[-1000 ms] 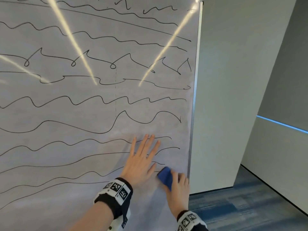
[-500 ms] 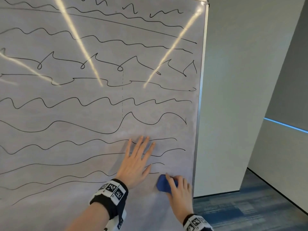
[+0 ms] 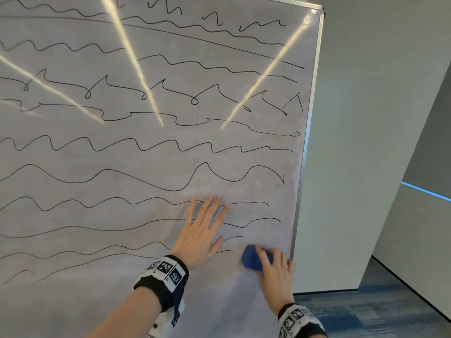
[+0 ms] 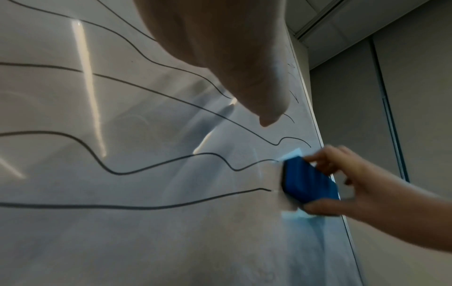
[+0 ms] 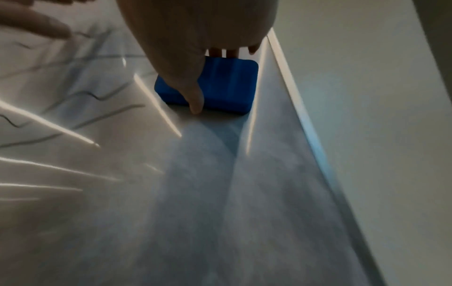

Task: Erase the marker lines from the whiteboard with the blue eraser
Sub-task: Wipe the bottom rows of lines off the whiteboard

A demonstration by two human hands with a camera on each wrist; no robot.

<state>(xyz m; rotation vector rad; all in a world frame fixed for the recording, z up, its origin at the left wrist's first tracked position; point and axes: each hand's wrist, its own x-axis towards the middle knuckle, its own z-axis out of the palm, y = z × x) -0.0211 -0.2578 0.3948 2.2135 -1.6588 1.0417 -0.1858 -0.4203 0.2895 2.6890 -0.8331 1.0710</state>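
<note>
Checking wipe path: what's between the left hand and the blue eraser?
Head view: only the short ends of two marker lines on bare whiteboard, between left hand and blue eraser.

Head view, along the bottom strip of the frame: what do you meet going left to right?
whiteboard → left hand → blue eraser → right hand → whiteboard's metal edge → grey wall → blue carpet

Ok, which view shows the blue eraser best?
Left wrist: the blue eraser shows side-on against the whiteboard, right hand gripping it. Right wrist shows its back under the thumb; head view shows it small and blurred.
</note>
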